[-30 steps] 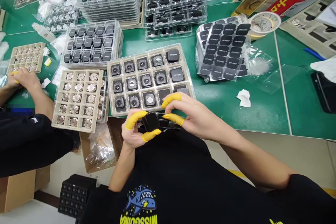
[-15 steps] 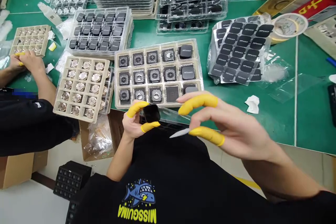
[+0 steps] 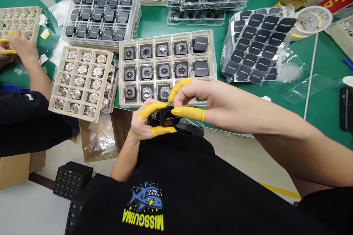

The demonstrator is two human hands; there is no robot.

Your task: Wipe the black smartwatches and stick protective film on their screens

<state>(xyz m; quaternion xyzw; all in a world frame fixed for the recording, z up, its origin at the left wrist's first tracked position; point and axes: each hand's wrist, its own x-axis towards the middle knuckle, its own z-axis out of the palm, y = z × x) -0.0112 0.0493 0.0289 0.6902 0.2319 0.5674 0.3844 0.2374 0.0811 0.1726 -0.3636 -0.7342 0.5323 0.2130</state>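
Observation:
My left hand (image 3: 143, 123), with yellow finger cots, pinches a small black square watch body (image 3: 167, 117) at the table's near edge. My right hand (image 3: 205, 104), also in yellow cots, has its thumb and forefinger on the same piece, on a black film with white lettering on its face. Just behind the hands lies a clear tray (image 3: 211, 49) of square watch bodies; most show their sensor backs, and those in the right column are covered by black film.
A sheet of black film stickers (image 3: 256, 44) lies to the right. A beige tray of round metal parts (image 3: 52, 106) sits left; stacked clear trays (image 3: 102, 11) stand behind. A co-worker's hand (image 3: 19, 46) works at far left. A tape roll (image 3: 313, 18) lies far right.
My right hand swung out to the right holding a thin peeled strip, then came back onto the watch body. A lettered black film now shows on its face.

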